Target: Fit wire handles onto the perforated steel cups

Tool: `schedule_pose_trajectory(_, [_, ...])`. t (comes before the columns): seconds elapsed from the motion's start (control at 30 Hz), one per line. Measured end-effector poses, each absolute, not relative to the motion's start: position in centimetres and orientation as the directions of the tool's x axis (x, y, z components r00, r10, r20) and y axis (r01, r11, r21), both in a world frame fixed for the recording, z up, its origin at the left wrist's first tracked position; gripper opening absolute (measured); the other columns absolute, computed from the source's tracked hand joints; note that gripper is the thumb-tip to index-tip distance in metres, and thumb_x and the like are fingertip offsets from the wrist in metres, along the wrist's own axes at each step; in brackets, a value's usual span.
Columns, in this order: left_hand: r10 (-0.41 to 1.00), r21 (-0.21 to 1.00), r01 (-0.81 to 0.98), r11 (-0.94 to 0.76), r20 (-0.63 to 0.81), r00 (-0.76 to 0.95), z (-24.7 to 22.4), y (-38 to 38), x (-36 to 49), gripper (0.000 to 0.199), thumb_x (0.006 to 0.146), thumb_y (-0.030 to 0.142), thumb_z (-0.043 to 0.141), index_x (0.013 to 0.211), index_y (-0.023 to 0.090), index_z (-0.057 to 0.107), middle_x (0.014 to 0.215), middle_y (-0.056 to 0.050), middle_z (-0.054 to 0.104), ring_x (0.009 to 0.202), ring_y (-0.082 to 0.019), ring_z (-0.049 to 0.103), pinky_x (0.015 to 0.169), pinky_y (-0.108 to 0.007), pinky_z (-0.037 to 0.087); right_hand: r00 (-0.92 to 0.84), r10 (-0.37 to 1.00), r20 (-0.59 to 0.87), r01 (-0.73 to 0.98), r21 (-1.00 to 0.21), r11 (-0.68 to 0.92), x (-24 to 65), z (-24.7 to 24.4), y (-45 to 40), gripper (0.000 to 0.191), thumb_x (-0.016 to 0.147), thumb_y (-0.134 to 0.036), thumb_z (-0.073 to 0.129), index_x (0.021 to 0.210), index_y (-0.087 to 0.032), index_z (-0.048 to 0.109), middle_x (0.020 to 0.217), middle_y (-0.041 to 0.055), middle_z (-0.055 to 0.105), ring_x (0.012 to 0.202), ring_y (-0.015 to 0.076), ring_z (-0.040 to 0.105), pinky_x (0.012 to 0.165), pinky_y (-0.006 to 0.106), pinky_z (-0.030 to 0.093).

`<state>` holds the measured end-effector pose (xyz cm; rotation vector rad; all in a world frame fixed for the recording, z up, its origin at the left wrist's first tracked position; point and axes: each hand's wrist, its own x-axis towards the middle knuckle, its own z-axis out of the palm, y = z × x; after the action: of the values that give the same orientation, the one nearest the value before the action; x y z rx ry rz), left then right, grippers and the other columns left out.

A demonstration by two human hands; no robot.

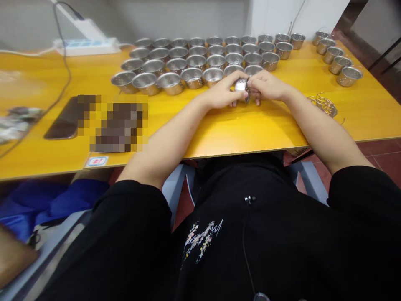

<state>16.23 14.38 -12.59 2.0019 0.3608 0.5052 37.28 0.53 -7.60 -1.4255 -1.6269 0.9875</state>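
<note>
A small perforated metal cup [241,85] is tipped on its side just above the table, its rim facing right. My left hand [223,92] is closed around the cup's body, thumb on the near side. At the rim, the fingers of my right hand [266,85] are pinched against the edge; whether a wire is also between them cannot be made out. Behind both hands stand rows of similar metal cups [169,83], upright. Right of my right forearm lies a tangle of thin wire pieces [324,104].
More cups [349,76], some with thin wires rising above them, line the table's right side. A dark phone [64,119], a pixelated dark object [119,127] and a white power strip [89,46] with a cable are on the left. Another person's arm [14,255] shows lower left.
</note>
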Motion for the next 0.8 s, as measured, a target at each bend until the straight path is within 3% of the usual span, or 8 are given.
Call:
schedule_pose_trajectory(0.3, [0.453,0.879,0.048,-0.475,0.197,0.870,-12.7,14.6,16.1,0.076,0.091,0.047,0.098,0.161,0.029,0.074,0.114,-0.006,0.085,0.104,-0.033,0.091,0.090,-0.043,0.067,-0.138,0.987,0.077,0.409,-0.904,0.127,38.0,-8.3,1.1,0.072,0.121,-0.049,0.094,0.067,-0.027,0.052,0.064,-0.0028,0.050,0.059,0.0147,0.047,0.058,0.027,0.060])
schedule_pose_trajectory(0.43, [0.449,0.869,0.073,-0.488,0.178,0.876,-12.6,14.5,16.0,0.080,0.097,0.050,0.098,0.169,0.027,0.072,0.118,-0.007,0.088,0.110,-0.033,0.092,0.092,-0.042,0.069,-0.121,0.987,0.106,0.401,-0.904,0.147,38.0,-8.3,1.1,0.068,0.121,-0.044,0.090,0.068,-0.028,0.050,0.061,-0.0019,0.049,0.060,0.0173,0.047,0.058,0.029,0.060])
schedule_pose_trajectory(0.57, [0.452,0.876,0.066,-0.478,0.181,0.874,-12.7,14.5,16.1,0.079,0.092,0.046,0.099,0.164,0.030,0.073,0.122,-0.007,0.086,0.105,-0.033,0.093,0.087,-0.042,0.068,-0.067,0.992,0.103,0.417,-0.901,0.122,38.0,-8.4,1.0,0.066,0.120,-0.039,0.086,0.067,-0.028,0.049,0.058,-0.0023,0.046,0.058,0.0174,0.044,0.056,0.029,0.058])
schedule_pose_trajectory(0.8, [0.447,0.882,0.032,-0.470,0.206,0.871,-12.9,14.5,16.0,0.076,0.094,0.047,0.100,0.163,0.029,0.073,0.122,-0.010,0.086,0.107,-0.034,0.092,0.094,-0.045,0.069,-0.062,0.986,0.156,0.371,-0.913,0.168,39.2,-9.3,1.3,0.054,0.112,-0.050,0.100,0.075,-0.026,0.068,0.068,0.0002,0.072,0.058,0.0164,0.059,0.054,0.030,0.057])
